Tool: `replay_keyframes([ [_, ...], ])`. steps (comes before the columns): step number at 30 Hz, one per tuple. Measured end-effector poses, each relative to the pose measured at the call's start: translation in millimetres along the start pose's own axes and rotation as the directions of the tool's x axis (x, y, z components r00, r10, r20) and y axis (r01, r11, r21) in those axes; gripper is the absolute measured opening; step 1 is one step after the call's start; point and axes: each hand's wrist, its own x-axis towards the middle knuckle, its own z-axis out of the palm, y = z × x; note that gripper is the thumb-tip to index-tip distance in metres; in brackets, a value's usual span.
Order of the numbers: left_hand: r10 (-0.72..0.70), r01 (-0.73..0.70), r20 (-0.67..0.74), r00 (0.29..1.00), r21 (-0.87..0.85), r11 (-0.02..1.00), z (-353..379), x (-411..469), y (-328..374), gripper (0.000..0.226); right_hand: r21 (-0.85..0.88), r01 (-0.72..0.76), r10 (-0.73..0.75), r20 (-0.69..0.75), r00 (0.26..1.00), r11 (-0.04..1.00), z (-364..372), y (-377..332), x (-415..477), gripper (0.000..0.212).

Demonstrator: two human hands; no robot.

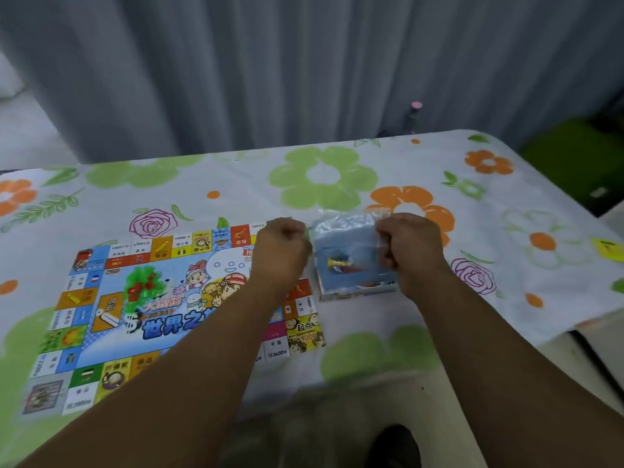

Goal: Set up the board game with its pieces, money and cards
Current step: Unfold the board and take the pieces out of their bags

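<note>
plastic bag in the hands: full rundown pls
The plastic bag is clear, thin and crinkled, held over the blue box, right of the game board. The left hand and right hand each pinch an upper side. Small yellow and red pieces lie inside. Whether its top is open cannot be told.

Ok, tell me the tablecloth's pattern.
The tablecloth is white with green and orange flowers; head view.

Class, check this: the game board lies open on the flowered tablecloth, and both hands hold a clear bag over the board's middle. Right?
Not quite. In the head view, the left hand and right hand hold the clear bag over the blue box beside the game board, not over the board's middle. The rest stands.
</note>
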Motion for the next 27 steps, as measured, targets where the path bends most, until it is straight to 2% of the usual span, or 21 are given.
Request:
replay_keyframes([
  [3,0.129,-0.176,0.167,0.977,0.310,0.934,21.8,-1.5,-2.4,0.016,0.018,0.000,0.001,-0.074,0.997,1.000,-6.6,1.2,6.6,0.026],
  [4,0.165,-0.254,0.237,0.957,0.415,0.874,28.9,-0.8,-3.1,0.012,0.002,0.004,-0.004,-0.081,0.997,1.000,-7.6,2.3,7.9,0.029],
  [6,0.204,-0.376,0.341,0.918,0.579,0.724,41.5,2.4,-3.3,0.019,-0.028,0.013,-0.015,-0.090,0.996,1.000,-9.2,4.9,10.1,0.028],
  [9,0.165,-0.418,0.403,0.900,0.694,0.586,52.0,9.2,-3.2,0.025,-0.035,0.019,-0.023,-0.110,0.994,0.999,-7.9,7.6,10.5,0.011],
  [13,0.115,-0.465,0.470,0.875,0.751,0.469,58.7,14.7,-4.7,0.022,-0.045,0.009,-0.015,-0.117,0.993,0.999,-8.4,8.9,12.2,0.010],
  [17,0.108,-0.451,0.463,0.880,0.743,0.494,60.4,20.1,-9.6,0.027,-0.045,-0.015,0.010,-0.100,0.995,0.999,-11.1,8.7,11.2,0.014],
  [19,0.124,-0.440,0.444,0.887,0.736,0.514,62.5,21.8,-11.6,0.036,-0.051,-0.014,0.009,-0.105,0.994,0.999,-12.2,8.3,10.5,0.019],
  [21,0.134,-0.430,0.428,0.894,0.733,0.528,64.3,20.3,-10.7,0.042,-0.051,-0.022,0.016,-0.109,0.994,0.998,-12.2,7.6,9.1,0.015],
  [27,0.152,-0.330,0.320,0.935,0.631,0.702,60.1,15.9,-5.9,0.019,0.048,-0.006,0.012,-0.125,0.992,0.999,-10.3,-0.1,5.0,0.008],
])
